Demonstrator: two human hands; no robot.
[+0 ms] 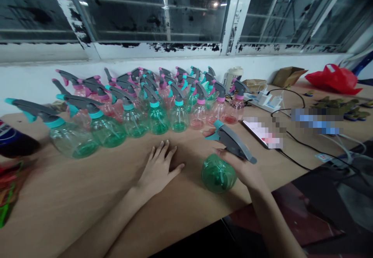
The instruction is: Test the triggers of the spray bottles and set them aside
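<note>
My right hand (243, 166) grips a green spray bottle (218, 173) by its neck, under its grey and teal trigger head (233, 141); the bottle is tilted over the table's near edge. My left hand (157, 168) lies flat and open on the wooden table (72, 196), palm down, just left of that bottle. Behind both hands stand several rows of green spray bottles (157, 118) and pink spray bottles (199, 116), all upright with trigger heads pointing left.
A phone (259, 133) lies to the right, with black cables (297, 141) and a white power strip (266, 100) behind it. Farther right sit a cardboard box (288, 76), a red plastic bag (333, 79) and small dark parts (338, 104). A dark bottle (13, 141) sits far left.
</note>
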